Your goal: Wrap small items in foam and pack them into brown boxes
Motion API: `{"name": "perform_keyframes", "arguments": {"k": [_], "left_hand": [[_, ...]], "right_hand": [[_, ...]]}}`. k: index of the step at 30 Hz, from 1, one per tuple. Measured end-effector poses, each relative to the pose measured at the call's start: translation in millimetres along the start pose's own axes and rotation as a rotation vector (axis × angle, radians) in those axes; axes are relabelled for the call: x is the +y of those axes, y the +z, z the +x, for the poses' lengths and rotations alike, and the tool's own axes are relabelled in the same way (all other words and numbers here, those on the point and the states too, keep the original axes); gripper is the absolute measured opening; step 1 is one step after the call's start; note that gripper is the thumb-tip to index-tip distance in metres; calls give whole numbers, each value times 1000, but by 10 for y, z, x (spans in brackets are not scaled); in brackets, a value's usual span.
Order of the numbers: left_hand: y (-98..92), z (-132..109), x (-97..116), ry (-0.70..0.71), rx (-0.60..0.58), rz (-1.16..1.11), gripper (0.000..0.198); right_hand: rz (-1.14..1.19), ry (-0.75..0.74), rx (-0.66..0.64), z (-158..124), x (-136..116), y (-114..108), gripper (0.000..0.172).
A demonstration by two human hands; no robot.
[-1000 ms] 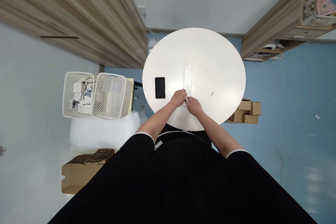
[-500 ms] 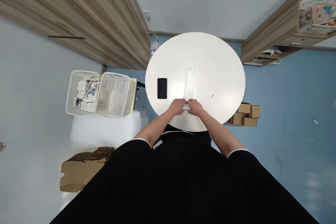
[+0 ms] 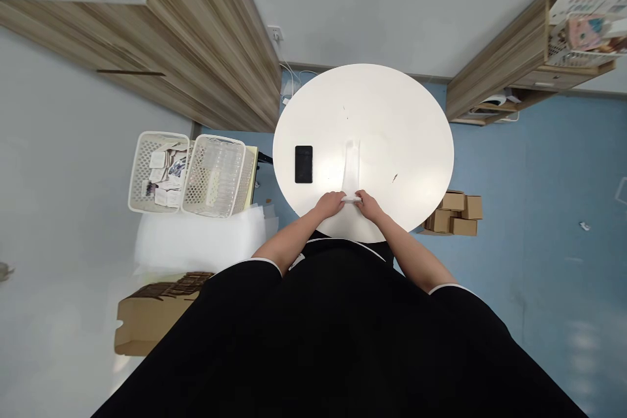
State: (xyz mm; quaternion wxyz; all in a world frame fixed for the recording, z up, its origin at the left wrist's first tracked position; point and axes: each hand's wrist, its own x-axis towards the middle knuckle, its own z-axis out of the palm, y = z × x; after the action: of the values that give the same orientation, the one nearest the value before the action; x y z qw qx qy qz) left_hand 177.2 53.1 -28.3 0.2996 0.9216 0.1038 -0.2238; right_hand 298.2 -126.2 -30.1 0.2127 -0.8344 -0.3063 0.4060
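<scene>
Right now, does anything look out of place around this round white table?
A small white scrap lies alone on the blue floor, away from the cardboard boxes, like stray litter. The round white table also has a small dark speck on its top.

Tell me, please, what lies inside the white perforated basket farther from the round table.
The white perforated basket holds a loose pile of white packets or cards, some printed, with brownish pieces among them. Whatever lies beneath the top layer is covered, and most of the basket's floor is hidden.
</scene>
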Motion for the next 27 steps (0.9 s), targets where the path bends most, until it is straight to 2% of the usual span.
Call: {"name": "perform_keyframes", "arguments": {"k": [5, 9, 12, 15, 18, 20, 22, 25, 27], "left_hand": [[9, 100, 12, -170, 24, -192, 29], [-17, 201, 5, -248, 50, -293, 21], [-45, 264, 12, -318, 36, -319, 19], [-46, 279, 51, -393, 75, -387, 17], [-22, 254, 98, -425, 168, -434, 40], [-7, 239, 115, -407, 239, -371, 53], [-2, 235, 109, -317, 267, -235, 51], [-14, 236, 64, -89, 204, -7, 35], [-29, 231, 25, 30, 160, 91, 35]], "right_hand": [[32, 191, 103, 47, -82, 23, 24], [100, 300, 106, 87, -101, 16, 15], [84, 369, 93, 115, -114, -13, 16], [58, 426, 49, 124, -147, -45, 20], [-10, 455, 39, 112, -183, -62, 30], [-133, 363, 107, 102, -196, -64, 42], [-277, 134, 157, 105, -197, -63, 55], [-406, -193, 92, 139, -177, -65, 65], [-432, -263, 49, 172, -158, -64, 68]]}}
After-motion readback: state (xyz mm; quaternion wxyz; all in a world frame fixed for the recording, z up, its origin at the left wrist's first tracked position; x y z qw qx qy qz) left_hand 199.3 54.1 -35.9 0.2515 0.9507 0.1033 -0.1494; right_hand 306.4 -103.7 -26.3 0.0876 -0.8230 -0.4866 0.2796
